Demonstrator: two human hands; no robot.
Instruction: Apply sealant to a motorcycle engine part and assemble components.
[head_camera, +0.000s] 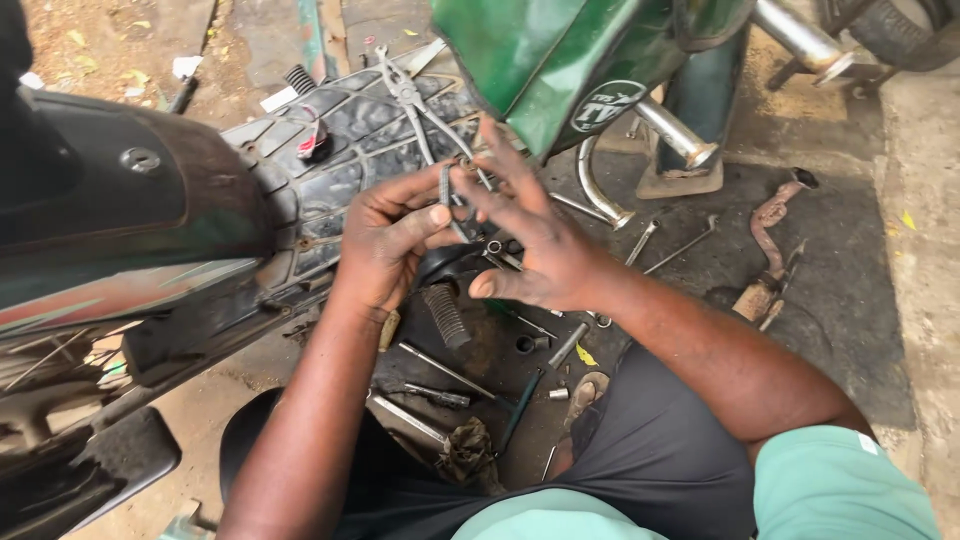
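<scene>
My left hand (388, 240) pinches a small dark threaded bolt (446, 190) between thumb and fingers, held upright. My right hand (530, 240) is spread open just to its right, fingertips touching the top of the bolt. Both hands hover over the black ribbed footboard (330, 160) of a green scooter. A pair of metal pliers (410, 100) lies on the footboard just beyond my fingers.
The scooter's green body panel (560, 60) hangs above right; its dark seat (110, 190) is at left. On the oily ground lie a ribbed black footrest rubber (445, 315), several rods, sockets and screwdrivers (520, 405), a rusty lever (770, 245) and a rag (465, 450).
</scene>
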